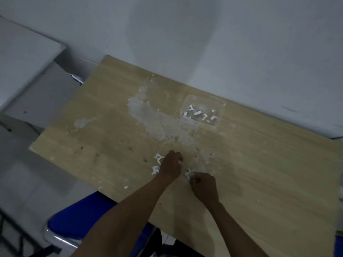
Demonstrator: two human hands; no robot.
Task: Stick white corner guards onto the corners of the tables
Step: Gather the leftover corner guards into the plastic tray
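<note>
Two bare hands work close together over the near middle of a pale wooden desk (pixel 259 173); the left hand (pixel 171 165) has its fingers curled under, knuckles up, and seems to pinch something small and white at its fingertips, though blur keeps me from telling what; the right hand (pixel 204 186) is likewise curled, thumb and fingers closed on a white corner guard (pixel 188 173) that sticks out just to its left, between the two hands; a few more white pieces (pixel 157 162) lie on the wood touching or just beside the left hand's outer edge, and one small white scrap (pixel 126 187) sits apart nearer the front edge; beyond the hands a wide patch of whitish residue and flakes (pixel 157 119) spreads across the middle of the desk; at the far side, near the wall, a clear plastic tray (pixel 220 108) holds several white strips; a smaller smear (pixel 82 122) marks the left part of the top; a blue chair seat (pixel 83 219) with a metal frame shows below the front edge; a grey cabinet (pixel 27 71) stands to the left, and a plain white wall (pixel 204 34) runs behind
</note>
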